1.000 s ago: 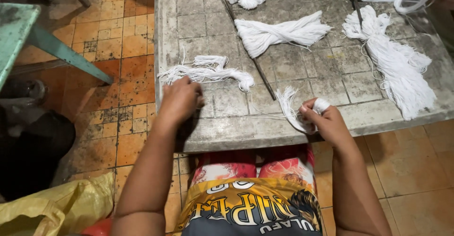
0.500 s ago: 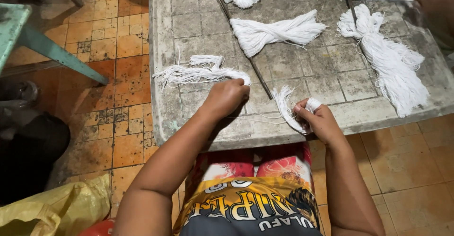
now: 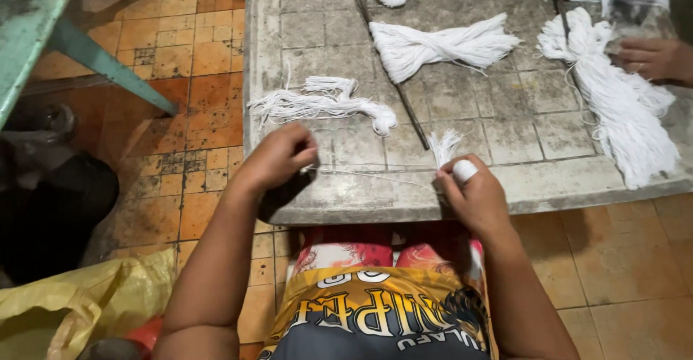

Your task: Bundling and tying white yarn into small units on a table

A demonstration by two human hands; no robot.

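White thread (image 3: 375, 176) stretches between left hand (image 3: 278, 158) pinch and right hand (image 3: 473, 197), closed on tassel (image 3: 444, 147).

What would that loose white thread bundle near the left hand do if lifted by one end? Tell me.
The white thread bundle would probably droop limply, since its strands already sprawl flat on the stone table. It looks light for its size. The frayed end nearer the left hand might shed or tangle strands.

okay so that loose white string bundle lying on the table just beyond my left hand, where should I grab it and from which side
Take the loose string bundle at its knotted, thicker end on the right, near the thin rod. Come from above with the left hand. The left end splays into loose strands that would slip apart, while the bunched end holds together.
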